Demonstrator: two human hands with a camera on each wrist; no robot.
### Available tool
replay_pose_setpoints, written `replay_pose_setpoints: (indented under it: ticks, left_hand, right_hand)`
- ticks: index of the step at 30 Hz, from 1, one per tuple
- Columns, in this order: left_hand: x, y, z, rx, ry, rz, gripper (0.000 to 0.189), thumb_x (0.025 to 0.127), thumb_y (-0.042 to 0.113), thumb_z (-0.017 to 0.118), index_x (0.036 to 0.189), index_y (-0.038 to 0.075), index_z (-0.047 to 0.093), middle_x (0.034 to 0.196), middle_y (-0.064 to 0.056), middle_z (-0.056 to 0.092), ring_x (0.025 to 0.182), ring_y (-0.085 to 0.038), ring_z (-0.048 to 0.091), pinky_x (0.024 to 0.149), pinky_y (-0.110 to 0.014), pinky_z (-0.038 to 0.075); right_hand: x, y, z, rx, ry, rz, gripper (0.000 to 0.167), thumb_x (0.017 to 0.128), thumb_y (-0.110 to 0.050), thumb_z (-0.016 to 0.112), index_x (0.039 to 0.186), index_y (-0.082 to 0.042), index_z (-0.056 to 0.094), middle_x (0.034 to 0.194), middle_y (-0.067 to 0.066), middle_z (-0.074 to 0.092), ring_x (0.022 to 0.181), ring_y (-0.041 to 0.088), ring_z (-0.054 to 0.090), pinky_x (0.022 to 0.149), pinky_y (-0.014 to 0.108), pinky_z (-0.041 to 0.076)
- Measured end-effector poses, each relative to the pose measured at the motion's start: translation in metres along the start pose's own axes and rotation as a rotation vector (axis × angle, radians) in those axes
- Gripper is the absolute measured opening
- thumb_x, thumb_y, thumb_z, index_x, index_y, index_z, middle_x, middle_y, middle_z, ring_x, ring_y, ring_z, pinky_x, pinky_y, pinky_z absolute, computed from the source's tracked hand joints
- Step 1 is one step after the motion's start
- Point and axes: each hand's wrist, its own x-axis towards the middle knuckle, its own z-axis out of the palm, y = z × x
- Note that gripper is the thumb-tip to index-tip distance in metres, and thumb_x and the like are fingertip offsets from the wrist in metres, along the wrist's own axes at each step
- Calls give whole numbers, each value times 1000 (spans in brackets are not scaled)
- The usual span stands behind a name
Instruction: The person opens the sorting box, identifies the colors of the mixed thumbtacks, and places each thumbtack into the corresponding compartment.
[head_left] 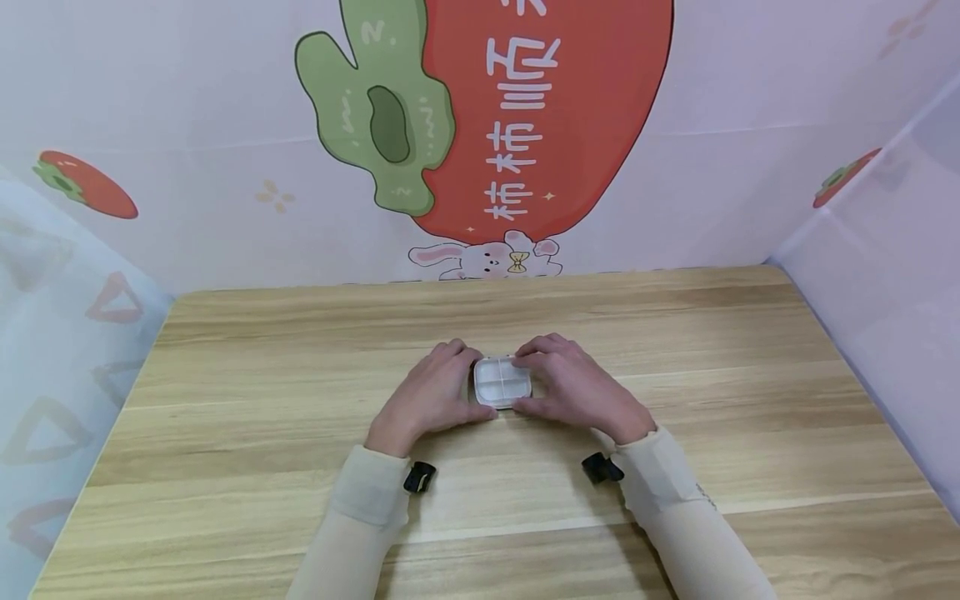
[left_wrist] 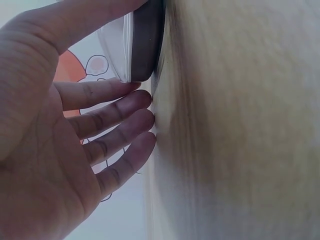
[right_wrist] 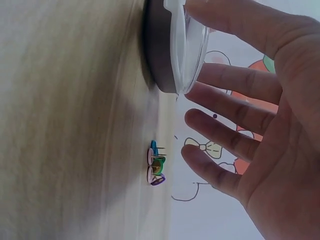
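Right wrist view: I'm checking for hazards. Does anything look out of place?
Yes: loose colored thumbtacks lie on the wooden table outside the divided box, some with points up, which could prick the right hand.

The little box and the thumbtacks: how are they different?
The box is dark-sided with a clear top; the thumbtacks are blue, green, purple and pale pink. The box has smooth sides; the thumbtacks have thin spikes. The left hand and right hand hold the box, not the thumbtacks. Both have rounded parts.
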Motion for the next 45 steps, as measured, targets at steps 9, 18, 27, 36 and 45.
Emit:
replay_pose_setpoints:
  ticks: [9, 18, 27, 36, 45]
  left_hand:
    - [1, 1, 0, -22, 5, -17, 74, 73, 47, 90, 128, 5, 64, 120, -5, 60, 110, -23, 54, 101, -39, 45]
    - [0, 1, -1, -36, 5, -33, 74, 72, 47, 91, 126, 4, 64, 118, -6, 59, 107, -23, 53, 100, -39, 45]
    - [0, 0, 0, -30, 5, -38, 74, 72, 48, 91, 125, 3, 64, 116, -6, 60, 107, -24, 54, 100, -41, 45]
    - [0, 0, 0, -42, 19, -46, 72, 71, 47, 92, 122, 4, 65, 117, -5, 61, 108, -23, 55, 100, -42, 45]
    - [1, 0, 0, -42, 27, -47, 65, 74, 43, 91, 120, 4, 67, 116, -5, 62, 111, -23, 56, 104, -42, 43]
  right_hand:
    - [-3, 4, -5, 57, -18, -18, 47, 88, -32, 81, 126, -6, 71, 129, 3, 62, 121, 25, 55, 104, 48, 45]
    - [-3, 7, -6, 99, -2, -29, 42, 91, -33, 78, 123, -7, 72, 126, 4, 64, 120, 24, 56, 103, 47, 46]
    - [-3, 9, -6, 101, -2, -26, 40, 94, -35, 75, 123, -8, 72, 126, 4, 65, 121, 24, 55, 104, 47, 46]
    - [-2, 8, -6, 96, 17, -28, 39, 97, -35, 70, 123, -7, 71, 126, 6, 66, 122, 25, 57, 104, 46, 46]
    - [0, 7, -8, 137, 72, 48, 30, 102, -32, 62, 119, -10, 74, 118, 3, 70, 119, 24, 59, 103, 47, 48]
